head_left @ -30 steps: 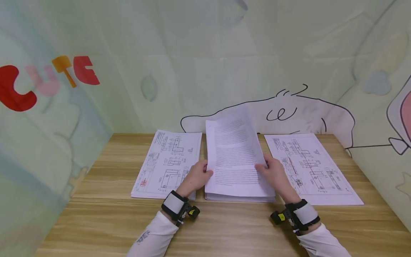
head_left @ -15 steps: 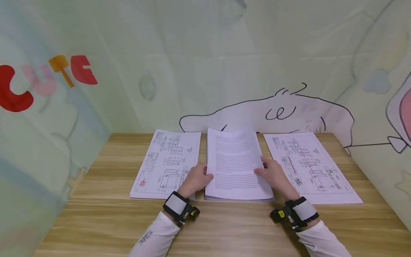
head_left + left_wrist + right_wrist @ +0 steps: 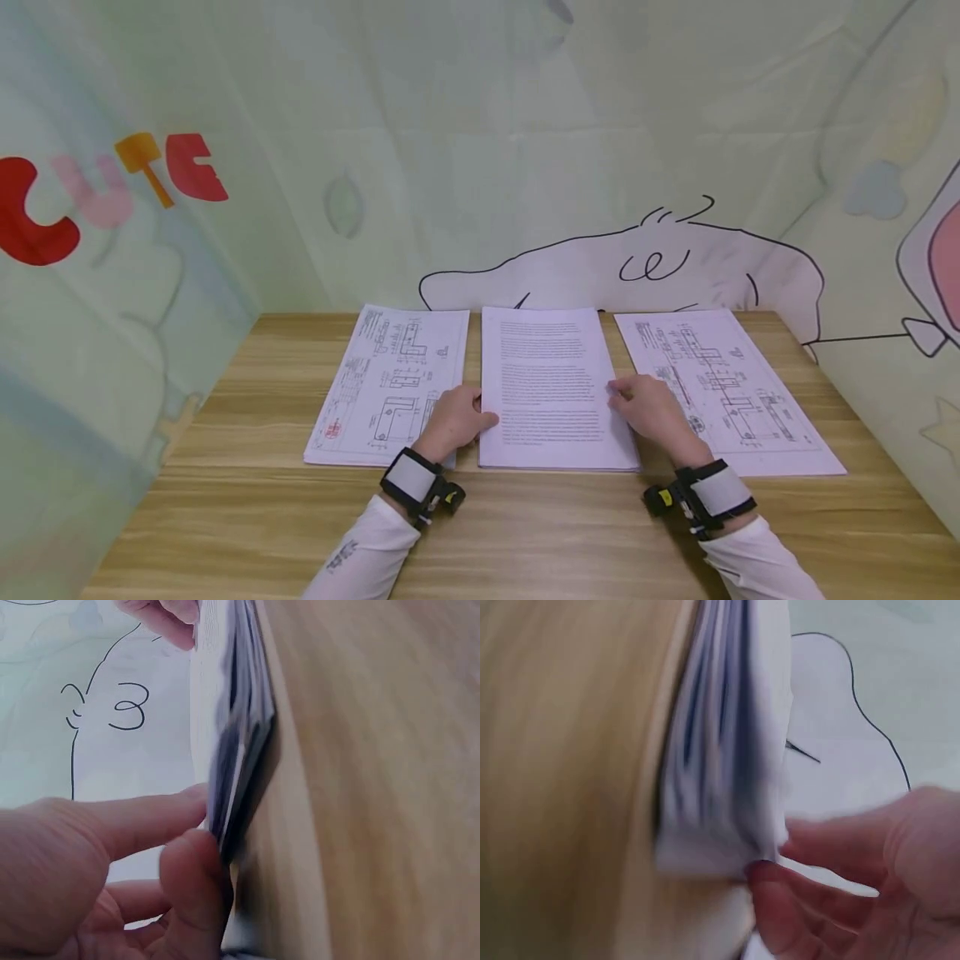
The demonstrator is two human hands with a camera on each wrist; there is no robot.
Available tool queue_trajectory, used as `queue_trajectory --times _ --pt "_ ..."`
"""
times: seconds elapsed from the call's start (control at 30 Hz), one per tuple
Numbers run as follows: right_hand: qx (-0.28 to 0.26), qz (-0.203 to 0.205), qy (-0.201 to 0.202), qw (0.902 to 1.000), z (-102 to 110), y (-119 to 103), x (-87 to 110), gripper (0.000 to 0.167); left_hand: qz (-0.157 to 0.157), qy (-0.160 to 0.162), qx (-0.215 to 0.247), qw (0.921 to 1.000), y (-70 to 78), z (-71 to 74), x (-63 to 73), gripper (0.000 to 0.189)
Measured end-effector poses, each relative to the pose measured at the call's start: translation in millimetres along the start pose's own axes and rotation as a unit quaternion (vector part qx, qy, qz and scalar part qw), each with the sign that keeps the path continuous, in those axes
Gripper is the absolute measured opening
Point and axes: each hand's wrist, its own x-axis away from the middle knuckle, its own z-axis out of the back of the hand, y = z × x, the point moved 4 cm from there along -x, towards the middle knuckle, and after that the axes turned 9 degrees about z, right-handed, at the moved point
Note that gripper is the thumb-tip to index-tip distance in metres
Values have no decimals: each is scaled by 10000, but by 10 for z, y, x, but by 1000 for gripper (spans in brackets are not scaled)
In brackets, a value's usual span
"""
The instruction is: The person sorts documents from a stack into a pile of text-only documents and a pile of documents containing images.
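A stack of printed paper (image 3: 551, 375) lies flat in the middle of the wooden table, lines of text on its top sheet. At its left edge, my left hand (image 3: 456, 421) has the thumb over the top sheet and bent fingers against the side. My right hand (image 3: 656, 408) pinches the opposite edge between thumb and fingertips. Both wrist views show the layered edges of the stack (image 3: 244, 727), with small gaps between the layers. In the right wrist view a finger and the thumb of my right hand (image 3: 847, 877) meet at the stack's edge; the other fingertips are partly hidden.
Sheets with technical drawings (image 3: 390, 379) lie to the left, partly under my left hand. More drawing sheets (image 3: 731, 392) lie at the right, beneath my right forearm. A printed fabric backdrop (image 3: 480, 150) rises behind the wooden table (image 3: 540, 542).
The upper sheets, raised and bent at the far end earlier, have come down flat on the stack. My right hand has shifted slightly outward; the left has stayed almost still.
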Motion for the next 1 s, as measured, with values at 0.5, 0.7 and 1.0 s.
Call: queue_trajectory --times 0.5,0.7,1.0 --pt "581 367 375 9969 721 349 228 52 -1155 117 1268 9851 363 8 172 42" --pt "500 -41 292 9983 834 677 273 63 -1912 -50 787 9784 649 -196 236 38" --pt "465 -642 277 9965 850 1146 314 69 -2260 6 522 9727 1103 -438 211 32"
